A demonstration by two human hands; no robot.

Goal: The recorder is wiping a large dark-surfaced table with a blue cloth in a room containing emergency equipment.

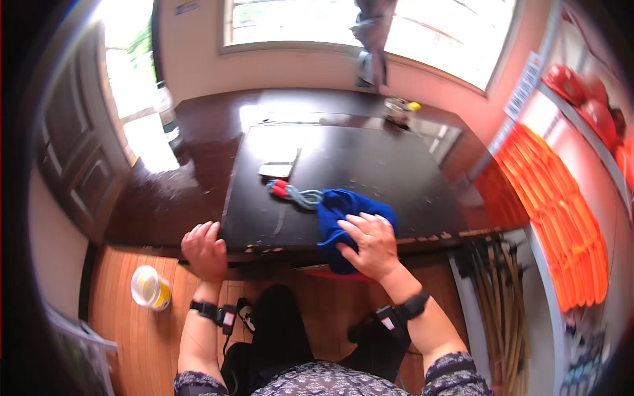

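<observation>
My right hand (369, 245) lies with spread fingers on a blue cloth (337, 213), at the front edge of a dark wooden table (307, 237). Part of the cloth hangs over that edge. Whether the fingers grip it, I cannot tell. My left hand (204, 247) is at the table's front edge further left, with nothing seen in it. A light blue cord loop (307, 197) with red parts (279, 188) touches the cloth's left side. Just behind it lies a small flat object with a pale, shiny top (276, 170). Both wrists wear black straps with small devices.
A glass jar (397, 111) with something yellow stands at the table's back right, and a bottle (167, 114) at its back left. A plastic tub (151, 288) is on the wooden floor at left. Orange items (554, 218) and a shelf with red helmets (584, 99) are at right.
</observation>
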